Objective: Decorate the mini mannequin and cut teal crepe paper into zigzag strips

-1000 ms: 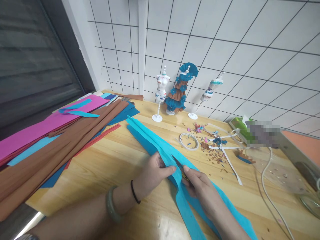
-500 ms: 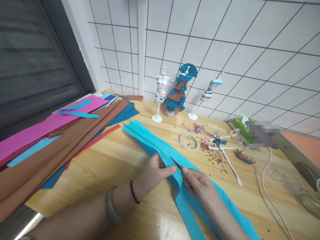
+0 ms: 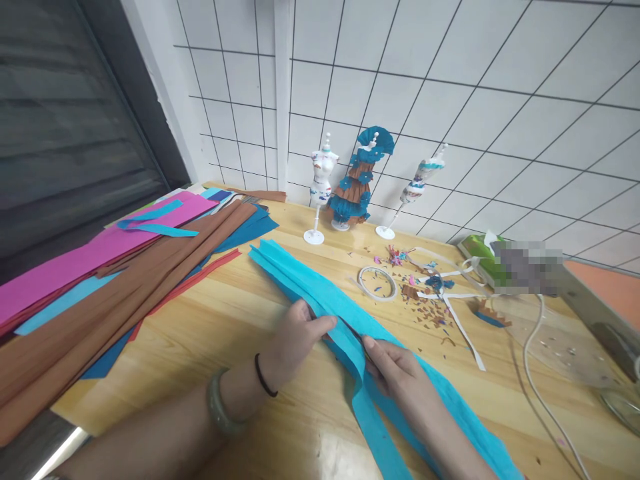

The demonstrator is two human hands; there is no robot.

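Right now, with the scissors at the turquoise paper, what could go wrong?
The scissors point toward the left hand, close by its thumb, so a slip might nick it.
The turquoise paper lies in several layers; they could shift and leave an uneven edge.
The narrow strip curves near the right hand and might twist or tear if pulled.

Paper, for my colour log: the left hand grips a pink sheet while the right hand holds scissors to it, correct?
Not pink: the head view shows bright blue paper. The left hand does grip it, and the right hand holds scissors to it.
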